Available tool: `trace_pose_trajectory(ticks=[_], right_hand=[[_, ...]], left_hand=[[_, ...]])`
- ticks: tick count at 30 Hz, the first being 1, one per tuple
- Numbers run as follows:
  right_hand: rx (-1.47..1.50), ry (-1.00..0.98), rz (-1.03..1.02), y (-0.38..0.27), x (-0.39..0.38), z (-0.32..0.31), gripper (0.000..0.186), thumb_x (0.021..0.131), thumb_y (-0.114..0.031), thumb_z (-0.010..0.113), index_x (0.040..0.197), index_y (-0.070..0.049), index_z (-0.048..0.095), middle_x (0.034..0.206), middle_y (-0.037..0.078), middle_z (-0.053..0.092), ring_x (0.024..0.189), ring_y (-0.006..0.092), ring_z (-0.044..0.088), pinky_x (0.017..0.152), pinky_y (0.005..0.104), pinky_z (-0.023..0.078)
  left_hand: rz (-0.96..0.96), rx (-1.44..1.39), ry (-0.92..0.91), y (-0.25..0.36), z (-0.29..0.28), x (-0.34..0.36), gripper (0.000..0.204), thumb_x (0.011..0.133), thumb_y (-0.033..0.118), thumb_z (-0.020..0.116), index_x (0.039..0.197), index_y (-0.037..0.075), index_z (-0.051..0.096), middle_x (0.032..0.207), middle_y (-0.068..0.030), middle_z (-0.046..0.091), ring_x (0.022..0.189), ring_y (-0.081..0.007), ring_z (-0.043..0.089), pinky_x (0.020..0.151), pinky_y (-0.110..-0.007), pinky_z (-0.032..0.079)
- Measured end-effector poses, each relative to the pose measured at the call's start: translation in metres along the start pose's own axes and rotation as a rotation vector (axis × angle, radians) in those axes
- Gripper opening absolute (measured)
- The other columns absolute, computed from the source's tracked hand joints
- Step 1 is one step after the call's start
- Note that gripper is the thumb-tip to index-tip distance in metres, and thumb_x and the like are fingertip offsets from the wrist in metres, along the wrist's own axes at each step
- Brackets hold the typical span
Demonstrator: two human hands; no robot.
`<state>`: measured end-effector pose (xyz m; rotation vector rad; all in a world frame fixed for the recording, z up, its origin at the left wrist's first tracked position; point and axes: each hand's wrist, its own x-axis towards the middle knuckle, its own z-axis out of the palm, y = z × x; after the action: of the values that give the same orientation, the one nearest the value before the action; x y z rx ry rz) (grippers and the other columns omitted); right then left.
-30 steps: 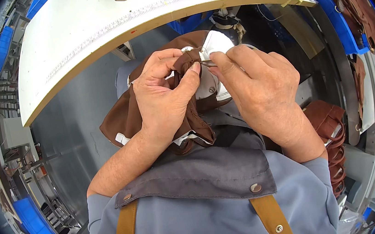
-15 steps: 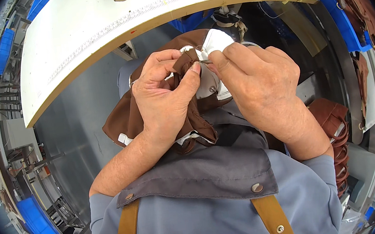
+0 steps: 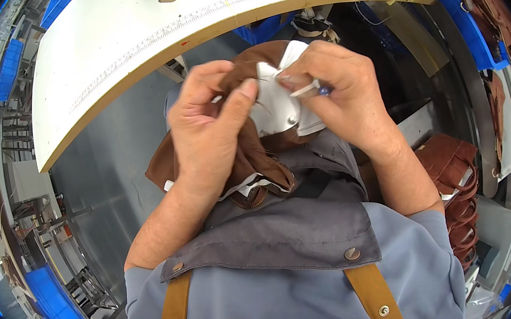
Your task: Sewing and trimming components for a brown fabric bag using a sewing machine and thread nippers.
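Observation:
Over my lap lies a brown cloth bag (image 3: 268,158) with white lining (image 3: 274,104), a metal snap (image 3: 292,119) and a zipper at its lower edge. My left hand (image 3: 210,123) pinches a gathered part of it, its fingertips slightly smeared by motion. Loose dark threads stick up beside that thumb. In my right hand (image 3: 345,92) is a small slim tool (image 3: 307,89), with a whitish shaft and a blue end; its exact kind is unclear. Those fingers hover by the white lining, and whether they also touch it is hard to see.
A white worktable (image 3: 130,54) with a printed ruler scale curves across the far side. Brown bags (image 3: 452,168) are stacked at my right. Blue bins (image 3: 466,16) with brown pieces stand at the far right. A grey apron (image 3: 271,239) covers my front.
My hands were close together at a brown edge. Now they are apart, the right one turned so the tool shows. The brown edge has dropped away, baring more white lining.

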<state>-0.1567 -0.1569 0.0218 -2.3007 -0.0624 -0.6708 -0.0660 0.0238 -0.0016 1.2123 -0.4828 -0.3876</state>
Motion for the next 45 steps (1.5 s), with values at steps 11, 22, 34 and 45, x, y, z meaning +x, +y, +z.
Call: trace_pose_trajectory(ticks=[11,22,34,45], right_hand=[[0.079,-0.049,-0.015,0.013,-0.032,-0.016,0.008,0.079,-0.002,0.077,0.084,-0.001,0.070,0.071,0.007,0.062,0.064,0.0185,0.060,0.058,0.0294,0.044],[0.161,-0.304,0.063,0.018,-0.058,-0.042,0.013,0.071,-0.001,0.082,0.078,-0.002,0.071,0.065,0.004,0.057,0.058,0.0136,0.054,0.053,0.0273,0.038],[0.171,-0.298,0.050,0.011,-0.070,-0.047,0.014,0.067,0.000,0.081,0.077,-0.002,0.071,0.064,0.004,0.057,0.056,0.0134,0.053,0.052,0.0272,0.037],[0.104,-0.146,-0.148,-0.015,0.000,-0.032,0.029,0.082,0.002,0.071,0.111,-0.003,0.072,0.111,0.010,0.069,0.092,0.0211,0.067,0.076,0.0303,0.053]], left_hand=[[-0.163,0.503,-0.454,0.093,-0.197,-0.013,0.046,0.092,0.038,0.072,0.112,-0.002,0.063,0.086,-0.0126,0.069,0.069,-0.0164,0.064,0.064,-0.029,0.054],[0.155,1.103,-0.446,-0.027,-0.139,-0.002,0.036,0.088,0.025,0.073,0.116,0.003,0.065,0.097,-0.0104,0.072,0.095,-0.0299,0.068,0.094,-0.041,0.048],[-0.417,1.225,-0.403,-0.011,-0.131,0.010,0.031,0.080,0.032,0.078,0.092,0.003,0.075,0.087,-0.0127,0.073,0.081,-0.0277,0.070,0.075,-0.037,0.055],[0.451,1.142,-0.111,0.043,-0.056,0.002,0.014,0.081,0.009,0.076,0.089,-0.002,0.073,0.082,-0.0141,0.072,0.071,-0.0255,0.069,0.065,-0.032,0.052]])
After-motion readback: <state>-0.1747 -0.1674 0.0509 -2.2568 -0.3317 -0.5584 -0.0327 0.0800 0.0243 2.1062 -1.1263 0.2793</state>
